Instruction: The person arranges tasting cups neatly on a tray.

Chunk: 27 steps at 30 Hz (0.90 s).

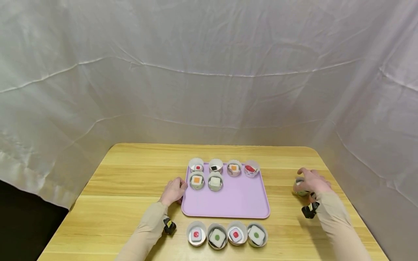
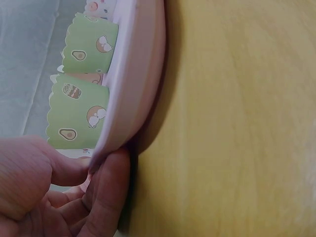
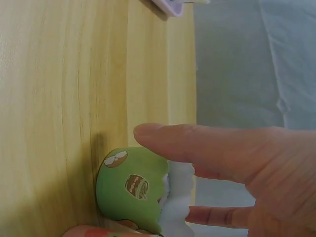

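Pinches the left rim of a purple tray [image 1: 235, 201] with the left hand [image 1: 172, 190], thumb on the upper side and fingers against the outside. Arches the right hand [image 1: 313, 180] over a green paper cup [image 3: 131, 185] upright on the wooden table [image 1: 124, 174], right of the tray and well apart from it, with the thumb to one side and other fingers beyond the rim; cannot tell from these views whether grasping the cup or merely surrounding it. Partly covers a pinkish cup [image 1: 312, 197] just beside the green one, on its near side. Wears pale sleeves [image 1: 148, 221] and a small black camera [image 1: 169, 226] at each wrist. Has a far row of four cups [image 1: 251, 174] on the tray, holding, from left to right, pieces marked with red, black, orange and red. Has a second row of two cups [image 1: 215, 188] just in front at the left, with an orange-topped piece and a plain white one. Has a near row of four cups [image 1: 196, 244] on the table, just off the tray's near edge, with white pieces centred alternately in red and green. Faces a pale, creased curtain [image 1: 196, 94] beyond the table.
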{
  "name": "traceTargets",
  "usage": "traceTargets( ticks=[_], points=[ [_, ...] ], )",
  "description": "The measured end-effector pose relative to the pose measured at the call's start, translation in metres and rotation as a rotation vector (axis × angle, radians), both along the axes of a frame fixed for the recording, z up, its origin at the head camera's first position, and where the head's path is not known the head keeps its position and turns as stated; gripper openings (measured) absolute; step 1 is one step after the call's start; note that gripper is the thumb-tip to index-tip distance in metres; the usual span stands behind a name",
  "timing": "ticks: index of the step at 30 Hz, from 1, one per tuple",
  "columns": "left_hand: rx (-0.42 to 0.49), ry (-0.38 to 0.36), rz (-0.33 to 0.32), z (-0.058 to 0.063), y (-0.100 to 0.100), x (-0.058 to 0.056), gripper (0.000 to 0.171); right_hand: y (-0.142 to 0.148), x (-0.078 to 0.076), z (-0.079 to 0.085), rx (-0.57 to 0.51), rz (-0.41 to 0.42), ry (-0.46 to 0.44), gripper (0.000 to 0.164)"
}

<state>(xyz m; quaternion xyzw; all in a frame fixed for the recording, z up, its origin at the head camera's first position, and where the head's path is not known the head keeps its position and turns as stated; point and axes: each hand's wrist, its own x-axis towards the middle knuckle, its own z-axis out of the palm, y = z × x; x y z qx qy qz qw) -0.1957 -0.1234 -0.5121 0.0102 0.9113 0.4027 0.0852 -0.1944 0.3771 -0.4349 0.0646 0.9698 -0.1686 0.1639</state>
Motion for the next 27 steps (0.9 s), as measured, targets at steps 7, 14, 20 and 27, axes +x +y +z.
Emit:
traceTargets(
  ticks=[7, 14, 20, 27],
  points=[
    [0.007, -0.004, -0.007, 0.000, 0.000, 0.000, 0.017, -0.003, -0.004, 0.000, 0.003, -0.005, -0.035, 0.070],
    [0.005, -0.001, -0.008, 0.000, -0.001, 0.000, 0.017, -0.003, -0.008, -0.003, 0.045, 0.024, -0.039, 0.057],
    [0.001, 0.003, -0.009, 0.000, -0.001, 0.000, 0.017, -0.001, -0.009, -0.006, 0.036, 0.012, -0.037, 0.055],
    [-0.002, 0.008, -0.006, -0.001, -0.001, 0.000, 0.017, -0.002, -0.011, -0.010, 0.042, 0.000, -0.057, 0.057]
  ],
)
